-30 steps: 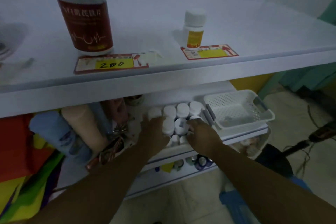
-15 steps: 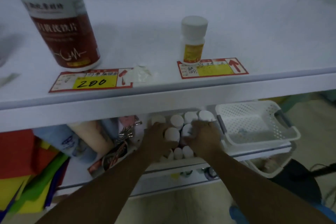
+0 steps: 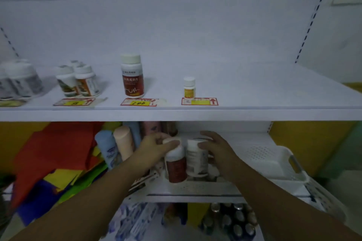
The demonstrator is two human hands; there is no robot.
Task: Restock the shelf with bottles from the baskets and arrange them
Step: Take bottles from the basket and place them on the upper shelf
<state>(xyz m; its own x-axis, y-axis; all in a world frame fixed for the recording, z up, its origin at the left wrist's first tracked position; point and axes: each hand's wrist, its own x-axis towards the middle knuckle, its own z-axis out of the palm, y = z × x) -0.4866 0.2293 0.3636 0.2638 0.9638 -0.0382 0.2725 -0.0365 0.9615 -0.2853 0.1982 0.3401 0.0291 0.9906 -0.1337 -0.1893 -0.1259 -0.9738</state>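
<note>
Left hand (image 3: 156,147) grips red-label bottle (image 3: 175,164), right hand (image 3: 216,149) grips white-label bottle (image 3: 196,157), both just above lower basket (image 3: 199,187); upper shelf (image 3: 254,92) mostly bare, restock looks early

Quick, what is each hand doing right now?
Left hand: closed on the red-labelled bottle, gripping its cap.
Right hand: closed on the white-labelled bottle, fingers round its top.

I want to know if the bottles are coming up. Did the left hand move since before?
Yes. The left hand has risen: before it pressed down among the bottle caps on the lower shelf, now it lifts a red-labelled bottle above that shelf.
</note>
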